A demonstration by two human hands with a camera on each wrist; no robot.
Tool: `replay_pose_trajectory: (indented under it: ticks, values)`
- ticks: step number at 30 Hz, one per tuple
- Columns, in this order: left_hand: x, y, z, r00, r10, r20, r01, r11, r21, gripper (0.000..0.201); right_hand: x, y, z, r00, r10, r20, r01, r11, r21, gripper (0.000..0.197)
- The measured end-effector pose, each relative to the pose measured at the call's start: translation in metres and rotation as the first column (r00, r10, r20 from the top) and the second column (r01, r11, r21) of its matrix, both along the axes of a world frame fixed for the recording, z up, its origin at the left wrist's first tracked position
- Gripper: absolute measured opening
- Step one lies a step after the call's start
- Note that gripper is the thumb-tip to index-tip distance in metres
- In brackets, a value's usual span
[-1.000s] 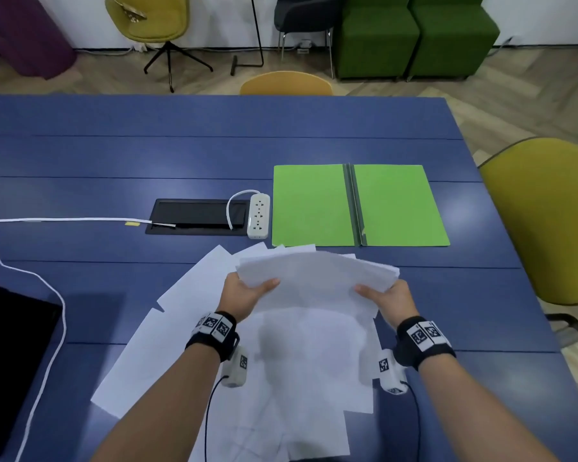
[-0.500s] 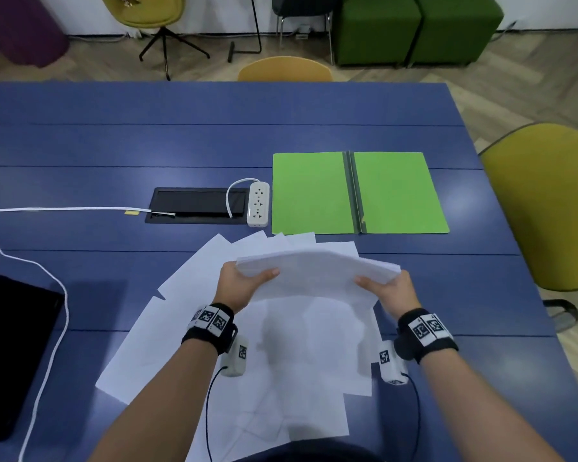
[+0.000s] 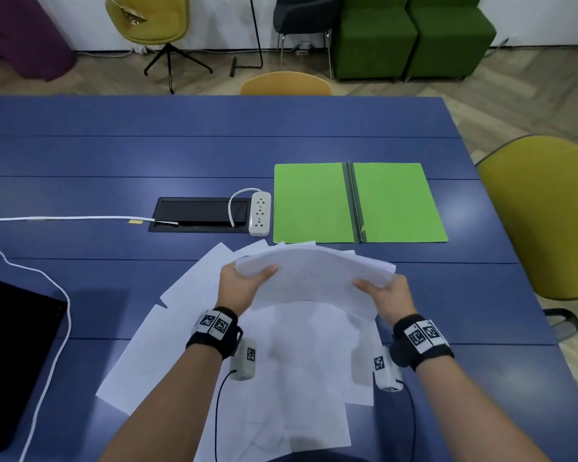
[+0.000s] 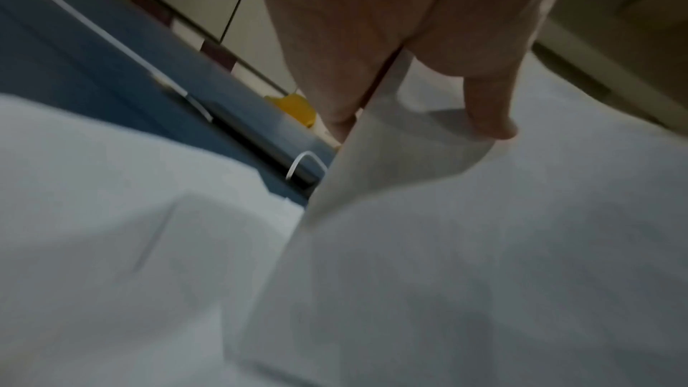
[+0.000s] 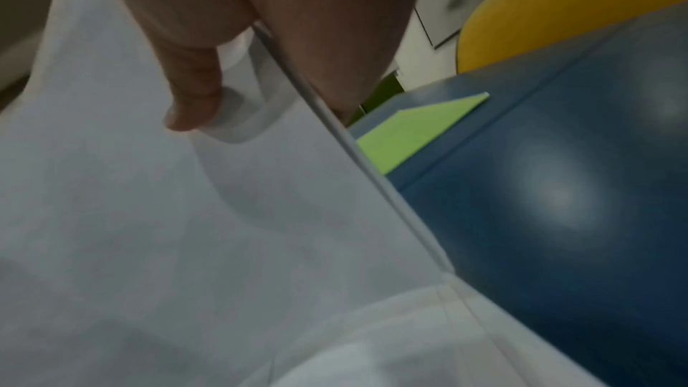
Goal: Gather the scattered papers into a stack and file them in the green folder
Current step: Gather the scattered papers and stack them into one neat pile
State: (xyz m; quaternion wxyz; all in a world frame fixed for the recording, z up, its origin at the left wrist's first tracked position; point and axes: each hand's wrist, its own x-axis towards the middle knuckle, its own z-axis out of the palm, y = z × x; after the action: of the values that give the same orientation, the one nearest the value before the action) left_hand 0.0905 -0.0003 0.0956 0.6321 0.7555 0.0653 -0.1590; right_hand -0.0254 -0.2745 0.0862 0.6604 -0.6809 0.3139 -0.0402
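I hold a stack of white papers (image 3: 314,275) above the blue table (image 3: 181,145). My left hand (image 3: 244,281) pinches the stack's left edge, thumb on top. On the other side, my right hand (image 3: 384,291) pinches its right edge the same way. Both wrist views show a thumb pressed on top of the stack (image 4: 428,134) (image 5: 231,128). Several loose white sheets (image 3: 214,345) lie fanned out on the table beneath the stack. The green folder (image 3: 357,203) lies open and flat just beyond the stack, with a corner of the folder (image 5: 417,134) in the right wrist view.
A white power strip (image 3: 260,217) and a black cable hatch (image 3: 201,214) sit left of the folder. A white cable (image 3: 57,295) runs along the left past a black object (image 3: 10,358). A yellow chair (image 3: 544,221) stands at the table's right edge.
The stack has stayed gripped between both hands above the loose sheets. It has shifted slightly and bows upward more in the middle.
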Motion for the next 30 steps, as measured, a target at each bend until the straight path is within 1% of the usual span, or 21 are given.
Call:
replay_pose_trajectory:
  ticks: [2,3,5,6,7,8,9,10,11,12,13,14,16,18,20,21,23,24,26,27,30]
  values:
    - [0.013,0.004,0.009,0.988,-0.009,0.156,-0.015,0.989,0.148,0.033,0.008,0.0,0.015,0.999,0.008,0.039,-0.005,0.998,-0.068,0.015]
    - [0.019,0.007,0.016,0.969,-0.045,0.245,-0.012,0.975,0.224,0.032,0.013,-0.001,0.023,0.998,0.025,0.065,-0.017,0.993,-0.113,0.015]
    - [0.032,0.006,0.033,0.897,-0.216,0.387,0.069,0.931,0.359,0.032,0.025,-0.003,0.036,0.99,0.102,0.102,-0.076,0.969,-0.236,0.015]
    - [0.036,0.002,0.041,0.835,-0.346,0.429,0.129,0.879,0.458,0.031,0.031,-0.003,0.043,0.98,0.167,0.111,-0.122,0.937,-0.327,0.01]
    - [0.039,-0.005,0.047,0.757,-0.486,0.436,0.176,0.796,0.58,0.031,0.036,-0.002,0.05,0.963,0.239,0.124,-0.169,0.895,-0.412,0.006]
    - [0.042,-0.012,0.051,0.678,-0.61,0.41,0.199,0.69,0.696,0.031,0.042,0.001,0.058,0.945,0.298,0.137,-0.199,0.854,-0.481,0.006]
    - [0.042,-0.019,0.056,0.627,-0.691,0.36,0.212,0.596,0.775,0.033,0.047,0.003,0.065,0.923,0.353,0.156,-0.225,0.82,-0.527,0.008]
    - [0.041,-0.026,0.06,0.599,-0.732,0.324,0.224,0.542,0.81,0.036,0.051,0.007,0.073,0.897,0.405,0.176,-0.243,0.787,-0.568,0.008]
    - [0.042,-0.03,0.065,0.591,-0.744,0.31,0.239,0.529,0.814,0.038,0.055,0.01,0.082,0.874,0.448,0.19,-0.259,0.76,-0.596,0.007]
    - [0.043,-0.032,0.067,0.603,-0.734,0.312,0.264,0.553,0.79,0.037,0.058,0.011,0.088,0.865,0.467,0.185,-0.272,0.745,-0.609,0.008]
    - [0.044,-0.033,0.07,0.638,-0.703,0.313,0.3,0.602,0.74,0.036,0.06,0.009,0.092,0.866,0.469,0.172,-0.282,0.743,-0.607,0.012]
    - [0.045,-0.031,0.07,0.686,-0.665,0.295,0.338,0.65,0.68,0.037,0.06,0.003,0.093,0.877,0.457,0.146,-0.286,0.742,-0.606,0.019]
    - [0.048,-0.022,0.068,0.781,-0.588,0.21,0.38,0.715,0.587,0.038,0.059,-0.012,0.095,0.902,0.423,0.083,-0.295,0.747,-0.596,0.033]
    - [0.049,-0.012,0.065,0.851,-0.501,0.158,0.383,0.797,0.466,0.038,0.054,-0.026,0.092,0.932,0.358,0.061,-0.281,0.818,-0.502,0.038]
    - [0.047,-0.007,0.063,0.913,-0.383,0.138,0.335,0.899,0.28,0.04,0.051,-0.033,0.087,0.957,0.249,0.149,-0.194,0.93,-0.311,0.028]
    - [0.042,-0.008,0.063,0.935,-0.329,0.133,0.306,0.937,0.168,0.033,0.051,-0.032,0.084,0.96,0.175,0.216,-0.133,0.972,-0.195,0.025]
    - [0.03,-0.016,0.066,0.962,-0.242,0.13,0.247,0.969,-0.025,0.019,0.051,-0.024,0.078,0.945,0.084,0.316,-0.086,0.996,-0.009,0.024]
    - [0.024,-0.021,0.068,0.971,-0.203,0.126,0.216,0.972,-0.094,0.018,0.051,-0.018,0.075,0.939,0.097,0.33,-0.117,0.992,0.043,0.024]
    - [0.013,-0.032,0.069,0.982,-0.141,0.126,0.162,0.97,-0.182,0.019,0.048,-0.002,0.069,0.938,0.183,0.294,-0.203,0.978,0.04,0.027]
    - [0.01,-0.036,0.068,0.986,-0.109,0.126,0.133,0.97,-0.205,0.018,0.046,0.004,0.068,0.943,0.193,0.272,-0.206,0.978,0.02,0.024]
    - [0.006,-0.04,0.061,0.989,-0.056,0.136,0.083,0.975,-0.207,0.014,0.041,0.013,0.061,0.951,0.093,0.294,-0.111,0.993,0.045,0.016]
